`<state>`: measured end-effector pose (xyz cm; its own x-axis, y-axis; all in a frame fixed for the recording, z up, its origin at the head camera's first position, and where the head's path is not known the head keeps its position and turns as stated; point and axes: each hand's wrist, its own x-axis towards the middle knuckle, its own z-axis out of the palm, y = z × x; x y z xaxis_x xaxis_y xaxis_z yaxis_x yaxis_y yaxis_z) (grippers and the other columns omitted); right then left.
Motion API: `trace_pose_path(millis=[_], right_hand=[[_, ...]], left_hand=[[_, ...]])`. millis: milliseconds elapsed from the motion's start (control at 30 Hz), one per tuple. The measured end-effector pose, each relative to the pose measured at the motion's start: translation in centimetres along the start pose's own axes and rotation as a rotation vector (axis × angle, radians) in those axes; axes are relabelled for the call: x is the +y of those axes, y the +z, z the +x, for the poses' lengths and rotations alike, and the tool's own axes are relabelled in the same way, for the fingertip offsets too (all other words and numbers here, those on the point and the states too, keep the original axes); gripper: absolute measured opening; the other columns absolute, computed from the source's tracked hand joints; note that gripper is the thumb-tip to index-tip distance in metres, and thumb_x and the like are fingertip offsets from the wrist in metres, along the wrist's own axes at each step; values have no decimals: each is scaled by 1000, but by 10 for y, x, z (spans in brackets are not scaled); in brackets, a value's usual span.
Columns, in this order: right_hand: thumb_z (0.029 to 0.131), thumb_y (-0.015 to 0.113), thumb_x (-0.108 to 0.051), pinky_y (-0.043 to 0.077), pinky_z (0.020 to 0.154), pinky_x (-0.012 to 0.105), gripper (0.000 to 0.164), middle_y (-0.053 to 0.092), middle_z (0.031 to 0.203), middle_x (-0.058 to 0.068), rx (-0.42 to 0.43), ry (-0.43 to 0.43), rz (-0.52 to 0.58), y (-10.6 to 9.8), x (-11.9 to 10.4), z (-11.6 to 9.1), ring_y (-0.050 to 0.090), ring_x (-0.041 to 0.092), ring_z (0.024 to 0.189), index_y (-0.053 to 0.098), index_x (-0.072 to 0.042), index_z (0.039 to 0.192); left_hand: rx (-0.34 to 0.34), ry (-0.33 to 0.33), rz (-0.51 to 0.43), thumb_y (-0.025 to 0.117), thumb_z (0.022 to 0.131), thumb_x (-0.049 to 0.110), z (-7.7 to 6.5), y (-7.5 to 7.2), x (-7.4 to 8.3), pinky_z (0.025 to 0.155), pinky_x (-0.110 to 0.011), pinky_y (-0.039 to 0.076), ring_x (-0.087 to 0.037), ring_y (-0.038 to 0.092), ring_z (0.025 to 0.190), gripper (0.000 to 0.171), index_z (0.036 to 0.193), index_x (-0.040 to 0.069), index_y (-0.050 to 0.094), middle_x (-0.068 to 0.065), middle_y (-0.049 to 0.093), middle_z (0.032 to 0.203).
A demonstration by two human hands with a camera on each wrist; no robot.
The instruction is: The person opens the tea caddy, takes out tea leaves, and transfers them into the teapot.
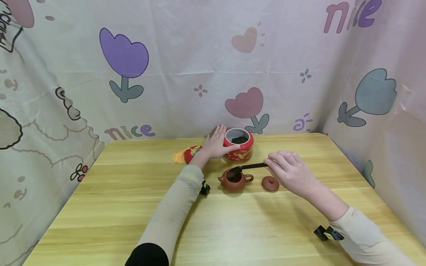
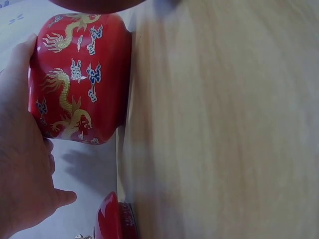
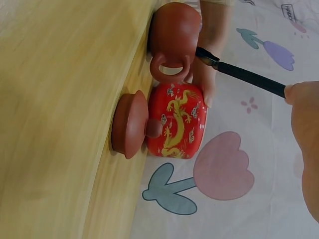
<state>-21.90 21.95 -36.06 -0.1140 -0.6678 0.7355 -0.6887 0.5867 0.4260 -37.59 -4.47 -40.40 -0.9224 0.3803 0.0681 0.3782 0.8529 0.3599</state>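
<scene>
R hand [image 3: 308, 144] holds blk scoop [image 1: 249, 166] slanting down L to teapot [image 1: 234, 186].

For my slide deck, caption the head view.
The right hand holds a black scoop at the mouth of the open teapot while the left hand rests against the red jar.

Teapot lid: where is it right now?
In the head view, the brown teapot lid lies on the table, right of the teapot, near the right hand.

place: tabletop booth [image 1: 116, 207], room type unclear | signs: flower-printed cloth walls [image 1: 179, 48], wood-grain table [image 1: 100, 221]
</scene>
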Motion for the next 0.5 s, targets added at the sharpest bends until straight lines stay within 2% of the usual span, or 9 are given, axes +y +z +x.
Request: trace_pose_path(millis=[500], right_hand=[[102,49,-19,41,71,40,28,64,102,15,53,-11,6,4,-6,4,53,33,90,69,1,101]], left_hand=[[2,-3,-8,37,78,88,-1,-2,2,120,-62,11,-21,-5,154,116,158,13,1,-5,-1,167]])
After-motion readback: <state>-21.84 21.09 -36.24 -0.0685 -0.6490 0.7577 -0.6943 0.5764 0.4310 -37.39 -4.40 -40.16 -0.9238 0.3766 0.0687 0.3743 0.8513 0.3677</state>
